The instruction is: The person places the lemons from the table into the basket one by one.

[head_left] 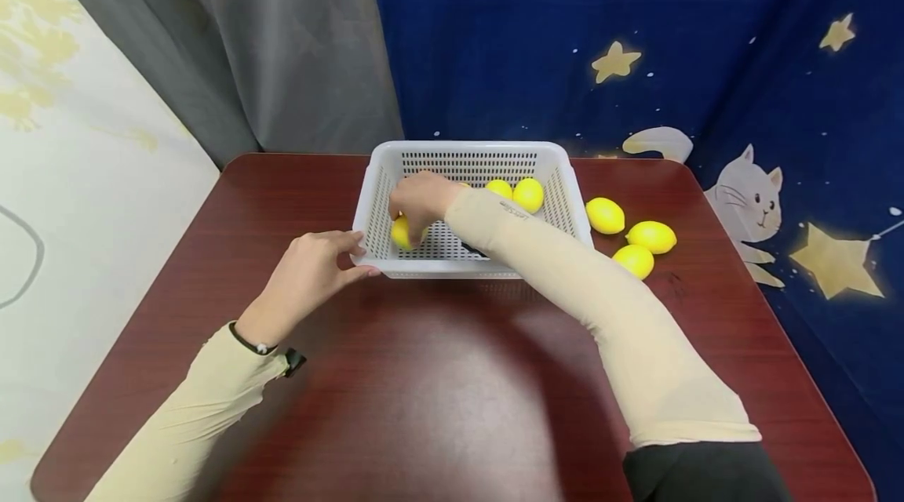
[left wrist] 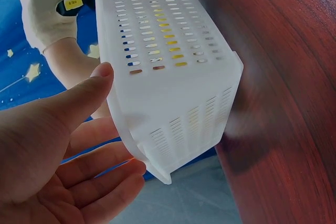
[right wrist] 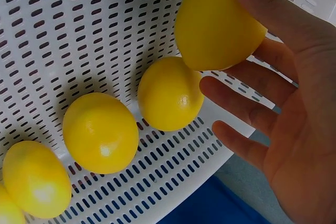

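A white perforated plastic basket (head_left: pixel 445 267) stands near the back of the table. At its front left corner my left hand (head_left: pixel 311 271) grips the rim, thumb in front and fingers around the side. My right hand (head_left: pixel 426 202) is inside the basket at the left, holding a yellow lemon (right wrist: pixel 218 24) between thumb and fingers. In the right wrist view, another lemon (right wrist: pixel 170 94) lies just under the held one, and more lemons (right wrist: pixel 100 132) line the basket along one wall. The right forearm hides part of the basket's inside in the head view.
Three lemons lie on the dark red wooden table (head_left: pixel 438 384), right of the basket; one of these lemons (head_left: pixel 605 216) is close to its side. A blue curtain (head_left: pixel 508 31) with stars and a grey curtain (head_left: pixel 311 47) hang behind the table's back edge.
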A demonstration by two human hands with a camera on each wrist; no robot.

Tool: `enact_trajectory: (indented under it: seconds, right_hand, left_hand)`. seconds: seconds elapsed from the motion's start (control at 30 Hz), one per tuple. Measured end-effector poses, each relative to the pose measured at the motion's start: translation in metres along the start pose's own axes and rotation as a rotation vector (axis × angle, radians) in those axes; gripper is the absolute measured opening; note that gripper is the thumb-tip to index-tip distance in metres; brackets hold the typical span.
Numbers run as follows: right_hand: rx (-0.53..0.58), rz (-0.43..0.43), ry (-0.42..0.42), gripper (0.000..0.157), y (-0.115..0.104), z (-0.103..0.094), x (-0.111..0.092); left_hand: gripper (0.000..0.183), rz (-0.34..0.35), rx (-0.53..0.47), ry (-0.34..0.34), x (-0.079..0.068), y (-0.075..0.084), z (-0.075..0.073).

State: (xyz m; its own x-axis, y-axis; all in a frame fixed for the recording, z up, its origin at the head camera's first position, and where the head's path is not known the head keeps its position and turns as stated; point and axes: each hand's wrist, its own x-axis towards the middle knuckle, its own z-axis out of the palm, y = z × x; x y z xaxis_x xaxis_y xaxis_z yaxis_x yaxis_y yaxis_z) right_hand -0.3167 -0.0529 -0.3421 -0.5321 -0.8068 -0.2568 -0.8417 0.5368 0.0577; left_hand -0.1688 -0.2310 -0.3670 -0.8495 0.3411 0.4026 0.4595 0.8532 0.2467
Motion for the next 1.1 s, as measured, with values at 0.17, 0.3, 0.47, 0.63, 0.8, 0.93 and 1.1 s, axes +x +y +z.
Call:
enact_trajectory:
  seconds: [0.17,0.3,0.47,0.63,0.8,0.93,1.1]
  right_hand:
    - [0.001,0.025,-0.027,0.041,-0.0009,0.0006,0.0029]
    - [0.001,0.036,-0.052,0.041,-0.0008,0.0025,0.0057]
    - [0.001,0.023,-0.062,0.037,-0.0014,0.0046,0.0079]
    - [-0.011,0.016,-0.059,0.038,-0.0028,0.0057,0.0087]
    - [0.007,0.019,-0.058,0.039,-0.0034,0.0064,0.0091]
    - [0.016,0.018,-0.058,0.042,-0.0035,0.0076,0.01]
    - [0.017,0.016,-0.051,0.045,-0.0038,0.0057,0.0087]
  left_hand:
    - [0.051,0.01,0.001,0.006,0.0002,-0.001,0.0015]
    - [0.05,0.011,0.002,0.008,0.0004,-0.0007,0.0018]
    - [0.047,0.012,0.007,0.003,0.0003,-0.0001,0.0012]
    - [0.051,0.005,0.009,0.001,-0.0001,-0.0003,0.001]
    - [0.051,-0.004,0.015,-0.009,0.0004,-0.0004,0.0005]
    - [0.048,-0.009,0.016,-0.015,0.001,0.0002,-0.0001]
    - [0.048,-0.019,0.016,-0.023,0.0009,0.001,-0.001]
